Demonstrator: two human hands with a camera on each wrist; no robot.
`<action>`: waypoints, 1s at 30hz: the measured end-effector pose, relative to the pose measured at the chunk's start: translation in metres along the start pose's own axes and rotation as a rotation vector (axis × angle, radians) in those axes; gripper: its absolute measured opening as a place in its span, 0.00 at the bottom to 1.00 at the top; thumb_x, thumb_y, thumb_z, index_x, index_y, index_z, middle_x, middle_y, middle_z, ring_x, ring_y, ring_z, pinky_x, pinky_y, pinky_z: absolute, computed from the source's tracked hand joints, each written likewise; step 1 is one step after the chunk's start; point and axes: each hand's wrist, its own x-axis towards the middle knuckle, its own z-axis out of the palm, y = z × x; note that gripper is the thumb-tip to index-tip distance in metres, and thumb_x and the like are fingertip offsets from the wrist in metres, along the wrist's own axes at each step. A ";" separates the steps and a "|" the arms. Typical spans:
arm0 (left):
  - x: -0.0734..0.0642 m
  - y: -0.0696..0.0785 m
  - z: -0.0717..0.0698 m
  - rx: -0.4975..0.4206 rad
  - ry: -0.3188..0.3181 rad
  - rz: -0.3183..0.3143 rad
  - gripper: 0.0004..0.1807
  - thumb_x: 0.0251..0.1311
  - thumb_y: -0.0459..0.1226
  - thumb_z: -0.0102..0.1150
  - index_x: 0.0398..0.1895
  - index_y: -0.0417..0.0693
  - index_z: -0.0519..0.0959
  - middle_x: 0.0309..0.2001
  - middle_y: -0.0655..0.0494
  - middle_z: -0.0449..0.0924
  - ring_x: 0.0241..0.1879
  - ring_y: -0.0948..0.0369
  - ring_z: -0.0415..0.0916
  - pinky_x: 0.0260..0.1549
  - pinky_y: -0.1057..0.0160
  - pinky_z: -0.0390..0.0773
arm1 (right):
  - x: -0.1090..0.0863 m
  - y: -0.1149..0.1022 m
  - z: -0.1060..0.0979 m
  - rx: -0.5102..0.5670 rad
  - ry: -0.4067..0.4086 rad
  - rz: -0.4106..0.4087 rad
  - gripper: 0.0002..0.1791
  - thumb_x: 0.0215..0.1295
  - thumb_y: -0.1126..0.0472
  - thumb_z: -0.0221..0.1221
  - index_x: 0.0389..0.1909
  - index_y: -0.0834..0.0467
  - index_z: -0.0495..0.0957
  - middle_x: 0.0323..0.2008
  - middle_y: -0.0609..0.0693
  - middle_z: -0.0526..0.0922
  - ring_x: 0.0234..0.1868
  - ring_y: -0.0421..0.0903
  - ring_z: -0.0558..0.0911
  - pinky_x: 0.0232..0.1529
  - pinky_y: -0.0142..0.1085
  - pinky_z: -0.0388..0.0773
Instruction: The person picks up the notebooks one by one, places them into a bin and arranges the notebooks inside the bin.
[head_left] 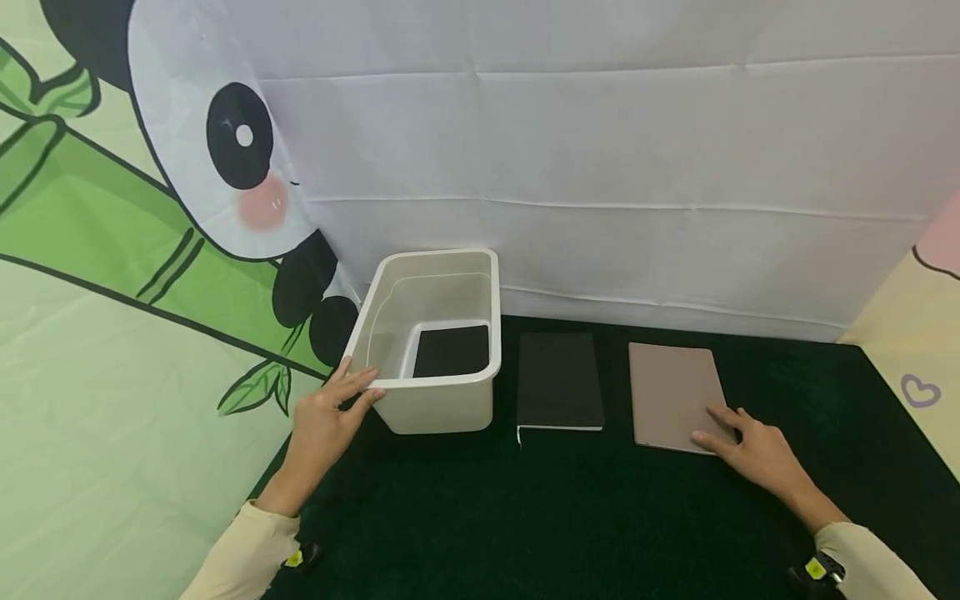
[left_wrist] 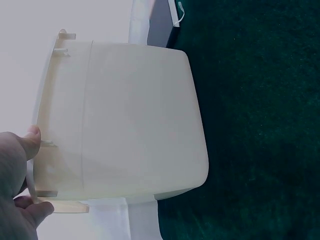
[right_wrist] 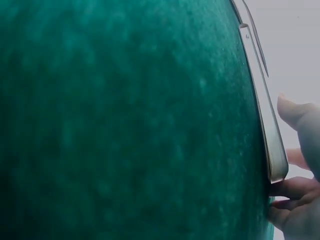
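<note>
A cream plastic bin (head_left: 435,406) stands upright on the dark green cloth. At its near left corner my left hand (head_left: 327,419) grips the rim, with thumb and fingers spread around the corner. The left wrist view shows the bin's outer wall (left_wrist: 135,120). Inside the bin lies a flat black item (head_left: 452,352). A beige-pink notebook (head_left: 671,392) lies to the right. My right hand (head_left: 757,450) is at its near right edge, fingers touching the edge. In the right wrist view the thumb (right_wrist: 292,110) is raised above the cover. Part of the fingers is hidden behind the notebook's edge.
A black notebook (head_left: 558,379) with a white ribbon lies between the bin and the beige-pink notebook. Behind the table hangs a white cloth backdrop (head_left: 600,142), with a panda print (head_left: 180,167) on the left. The table's right edge slopes down at the far right.
</note>
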 end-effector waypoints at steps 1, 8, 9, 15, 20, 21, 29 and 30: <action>0.000 0.000 0.000 -0.001 0.001 0.000 0.23 0.54 0.35 0.76 0.55 0.42 0.86 0.53 0.44 0.86 0.65 0.40 0.74 0.50 0.37 0.78 | -0.001 -0.001 0.001 0.005 0.003 0.002 0.44 0.71 0.35 0.58 0.73 0.66 0.66 0.67 0.87 0.58 0.62 0.86 0.63 0.55 0.76 0.66; -0.001 -0.003 -0.002 -0.011 0.010 0.015 0.23 0.53 0.34 0.77 0.54 0.41 0.86 0.52 0.42 0.86 0.64 0.39 0.74 0.49 0.37 0.79 | -0.005 -0.008 0.006 0.043 0.039 0.023 0.44 0.70 0.38 0.61 0.71 0.68 0.67 0.67 0.85 0.59 0.64 0.85 0.63 0.56 0.75 0.65; -0.001 -0.004 -0.002 -0.013 0.011 0.018 0.23 0.53 0.34 0.77 0.54 0.40 0.86 0.52 0.42 0.86 0.64 0.38 0.74 0.49 0.37 0.79 | -0.006 -0.010 0.006 0.048 0.041 0.033 0.44 0.70 0.38 0.61 0.71 0.68 0.67 0.67 0.84 0.60 0.65 0.84 0.63 0.57 0.75 0.65; -0.003 -0.005 -0.003 -0.024 0.005 0.024 0.23 0.53 0.34 0.76 0.54 0.40 0.86 0.52 0.42 0.86 0.64 0.38 0.74 0.49 0.37 0.78 | -0.013 -0.022 0.006 0.100 0.064 0.092 0.43 0.70 0.40 0.62 0.71 0.71 0.66 0.68 0.81 0.62 0.66 0.81 0.64 0.60 0.72 0.65; -0.003 -0.006 -0.003 -0.020 0.001 0.017 0.23 0.54 0.34 0.76 0.54 0.41 0.86 0.53 0.42 0.86 0.65 0.39 0.73 0.50 0.36 0.78 | -0.013 -0.030 0.008 0.129 0.104 0.125 0.41 0.69 0.47 0.65 0.71 0.72 0.66 0.68 0.80 0.62 0.62 0.77 0.71 0.49 0.61 0.76; -0.003 -0.006 -0.004 -0.020 0.003 0.017 0.22 0.54 0.34 0.76 0.54 0.41 0.86 0.52 0.42 0.86 0.65 0.39 0.73 0.51 0.36 0.78 | -0.013 -0.032 0.008 0.133 0.110 0.130 0.41 0.69 0.48 0.65 0.70 0.72 0.66 0.68 0.80 0.62 0.62 0.77 0.71 0.49 0.61 0.76; -0.003 -0.005 -0.004 -0.027 0.015 0.021 0.22 0.53 0.33 0.76 0.53 0.39 0.86 0.52 0.41 0.86 0.64 0.39 0.74 0.51 0.36 0.78 | -0.010 -0.032 -0.001 0.190 0.036 0.184 0.45 0.67 0.44 0.67 0.72 0.70 0.64 0.70 0.81 0.59 0.67 0.80 0.63 0.60 0.71 0.67; -0.002 -0.004 -0.004 -0.028 0.015 0.024 0.22 0.53 0.33 0.77 0.53 0.39 0.86 0.51 0.41 0.86 0.64 0.39 0.74 0.51 0.36 0.78 | -0.010 -0.032 -0.003 0.204 0.022 0.196 0.45 0.66 0.43 0.67 0.73 0.69 0.64 0.70 0.81 0.58 0.67 0.79 0.63 0.60 0.71 0.67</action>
